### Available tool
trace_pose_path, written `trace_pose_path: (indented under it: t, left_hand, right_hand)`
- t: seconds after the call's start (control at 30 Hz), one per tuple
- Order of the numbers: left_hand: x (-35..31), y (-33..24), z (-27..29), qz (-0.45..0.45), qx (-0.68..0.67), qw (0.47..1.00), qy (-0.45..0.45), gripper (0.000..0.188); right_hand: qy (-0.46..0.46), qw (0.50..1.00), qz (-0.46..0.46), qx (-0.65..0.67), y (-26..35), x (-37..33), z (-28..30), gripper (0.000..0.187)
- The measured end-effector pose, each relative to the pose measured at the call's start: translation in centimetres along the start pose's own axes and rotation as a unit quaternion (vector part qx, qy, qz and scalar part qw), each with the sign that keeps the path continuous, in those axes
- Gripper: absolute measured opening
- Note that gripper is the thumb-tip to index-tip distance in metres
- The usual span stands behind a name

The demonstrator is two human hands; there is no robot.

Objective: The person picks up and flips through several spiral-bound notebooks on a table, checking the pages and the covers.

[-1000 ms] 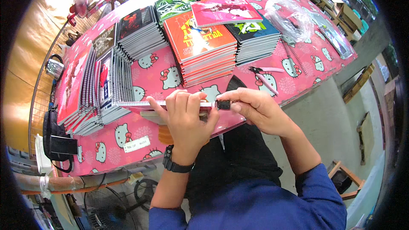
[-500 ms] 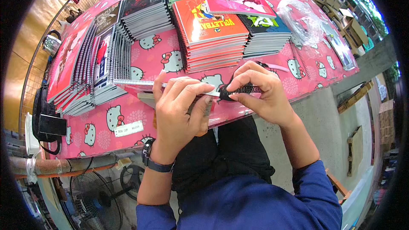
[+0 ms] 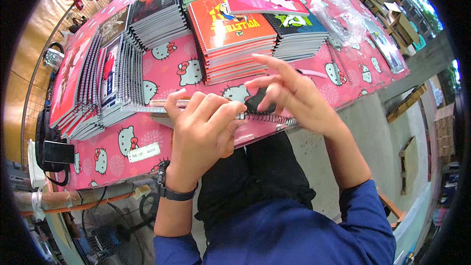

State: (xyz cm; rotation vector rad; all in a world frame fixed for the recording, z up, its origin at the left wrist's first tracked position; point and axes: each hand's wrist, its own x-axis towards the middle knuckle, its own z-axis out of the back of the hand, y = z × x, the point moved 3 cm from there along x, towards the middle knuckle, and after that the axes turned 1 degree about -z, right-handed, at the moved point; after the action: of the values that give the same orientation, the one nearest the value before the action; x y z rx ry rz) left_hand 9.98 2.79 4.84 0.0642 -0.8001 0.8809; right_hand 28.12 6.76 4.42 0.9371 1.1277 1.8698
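My left hand is closed round a notebook, which is seen nearly edge-on above the near edge of the table. A dark spiral binding coil juts out to the right from the notebook's end beside my left fingertips. My right hand hovers over this coil with its fingers spread and bent, holding nothing that shows. A dark object lies behind my right fingers; its kind cannot be made out. My left hand hides much of the notebook.
Stacks of spiral notebooks stand at the table's back, with more at the left. Clear crumpled plastic and a loose coil lie on the right. A white label strip, phone and fan are at the left.
My right hand has let go its pinch at the notebook's end, and its fingers have spread and lifted. More of the coil shows. My left hand keeps its hold on the notebook.
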Motion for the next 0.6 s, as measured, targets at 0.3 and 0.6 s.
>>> trace_pose_path:
  t: [0.3, 0.6]
  left_hand:
    - [0.5, 0.5, -0.1, -0.012, 0.009, 1.000, 0.012, 0.016]
    - [0.8, 1.2, -0.4, 0.017, -0.015, 0.999, -0.033, 0.013]
  right_hand:
    - [0.042, 0.885, -0.022, -0.462, -9.6, -0.6, 0.4, 0.084]
    - [0.032, 0.928, -0.027, 0.371, -8.1, 0.3, -1.9, 0.075]
